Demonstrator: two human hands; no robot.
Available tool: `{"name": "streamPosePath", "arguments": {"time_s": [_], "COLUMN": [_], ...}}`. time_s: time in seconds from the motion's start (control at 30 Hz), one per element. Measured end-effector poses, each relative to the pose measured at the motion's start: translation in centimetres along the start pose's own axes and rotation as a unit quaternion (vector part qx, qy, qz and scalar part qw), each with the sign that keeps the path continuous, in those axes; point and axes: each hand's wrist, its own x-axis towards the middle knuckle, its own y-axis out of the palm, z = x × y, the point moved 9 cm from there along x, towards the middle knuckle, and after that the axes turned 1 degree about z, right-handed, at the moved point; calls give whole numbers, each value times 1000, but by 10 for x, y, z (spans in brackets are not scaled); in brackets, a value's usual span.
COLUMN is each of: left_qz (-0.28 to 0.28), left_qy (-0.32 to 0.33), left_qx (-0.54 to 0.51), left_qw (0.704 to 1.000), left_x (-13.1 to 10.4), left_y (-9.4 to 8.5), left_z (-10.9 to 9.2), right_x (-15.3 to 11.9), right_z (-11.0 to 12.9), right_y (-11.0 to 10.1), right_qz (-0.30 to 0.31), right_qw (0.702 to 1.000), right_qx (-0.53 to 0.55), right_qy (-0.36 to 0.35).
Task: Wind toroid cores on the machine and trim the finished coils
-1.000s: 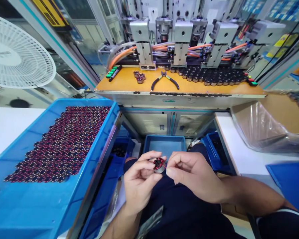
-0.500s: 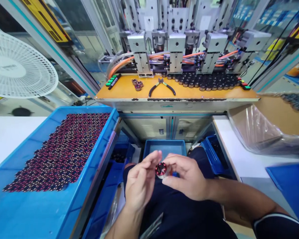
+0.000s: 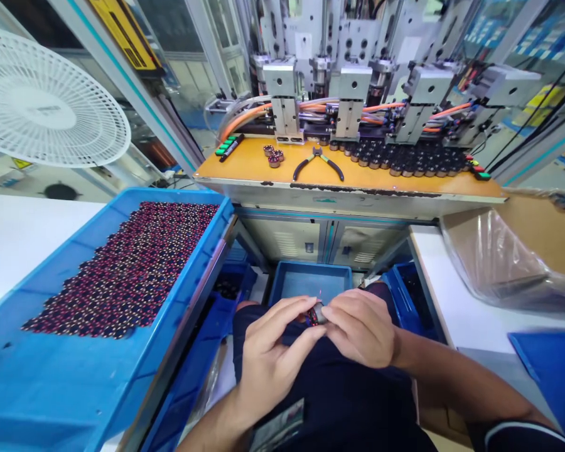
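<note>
Above my lap, a small round part (image 3: 316, 314) with a dark and red face and a grey side is held between both hands. My left hand (image 3: 275, 351) grips its left side, thumb below and fingers above. On its right side, the fingertips of my right hand (image 3: 363, 325) are closed on it. The part is tilted on its side, its red-marked face turned toward my left hand. Fingers cover much of it.
A blue tray (image 3: 122, 380) of many red-and-black round parts (image 3: 127, 270) stands left. On the orange bench (image 3: 245, 164) lie pliers (image 3: 318, 164), markers (image 3: 230, 147), a few red parts (image 3: 274, 157) and rows of dark parts (image 3: 409, 158). A blue bin (image 3: 311, 276) sits beyond my hands.
The part has turned from face-up onto its side. My left hand's fingers, earlier beside it, have closed on it. The view has shifted, so the bench and tray appear farther right.
</note>
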Motion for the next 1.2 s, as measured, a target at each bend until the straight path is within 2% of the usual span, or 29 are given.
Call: {"name": "streamPosePath", "arguments": {"time_s": [0.1, 0.17, 0.3, 0.4, 0.47, 0.57, 0.67, 0.73, 0.77, 0.83, 0.9, 0.93, 1.0, 1.07, 1.13, 1.17, 1.2], "left_qz": [15, 21, 31, 40, 40, 25, 12, 23, 35, 66, 91, 98, 101, 96, 90, 88, 86], "left_qy": [19, 27, -26, -89, -105, -93, -59, -26, -11, 14, 30, 35, 36, 27, 20, 20, 22], "left_qx": [3, 4, -66, -167, -203, -185, -125, -83, -65, -35, -15, -8, -1, -4, -15, -23, -31], "left_qw": [1000, 999, 997, 981, 973, 978, 990, 996, 997, 997, 995, 995, 994, 995, 996, 996, 996], "left_x": [1, -1, -2, -3, -3, -2, -1, 1, 2, 4, 5, 5, 4, 2, -1, -2, -4], "left_y": [0, 0, 2, 9, 12, 6, -6, -11, -11, -8, -3, -2, -2, -5, -9, -12, -14], "left_z": [0, 0, 7, 15, 17, 17, 13, 7, 4, -3, -9, -11, -13, -11, -8, -6, -6], "right_x": [8, 12, 12, 7, 3, -7, -15, -6, 4, 27, 38, 41, 43, 45, 41, 37, 30], "right_z": [-12, -15, -21, -25, -25, -35, -53, -58, -53, -27, 1, 10, 15, 7, -8, -16, -23], "right_y": [-4, -6, -8, -3, -2, -2, -9, -25, -34, -41, -32, -25, -10, 3, 12, 17, 23], "right_qz": [13, 14, -10, -20, -25, -20, 15, 31, 37, 73, 137, 168, 226, 269, 305, 322, 342], "right_qw": [986, 971, 946, 928, 921, 903, 892, 927, 954, 993, 987, 975, 959, 958, 948, 926, 889], "right_qx": [125, 188, 255, 283, 293, 297, 262, 183, 131, 36, -16, -25, -28, -4, 86, 155, 227], "right_qy": [108, 145, 202, 240, 255, 311, 369, 327, 267, 83, -87, -140, -166, -100, 39, 122, 201]}}
